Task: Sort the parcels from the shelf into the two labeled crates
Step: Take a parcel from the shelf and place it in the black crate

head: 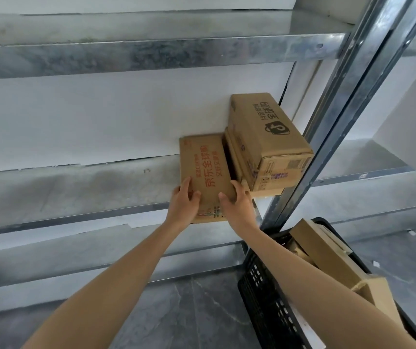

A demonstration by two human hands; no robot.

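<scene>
A flat cardboard parcel with red print (204, 170) lies on the metal shelf (75, 192), its near end over the shelf's front edge. My left hand (185, 201) grips its left near side, thumb on top. My right hand (235, 200) grips its right near corner. To its right stands a bigger parcel with black print (267, 137), stacked on a flatter carton (237, 162). A black plastic crate (267, 306) sits on the floor at the lower right and holds cardboard parcels (327, 255).
A slanted steel upright (340, 117) rises right of the stack. Another metal shelf (151, 46) runs above and a lower one (101, 268) below. Grey tiled floor (176, 318) lies beneath; a second shelf bay (383, 157) stands at the right.
</scene>
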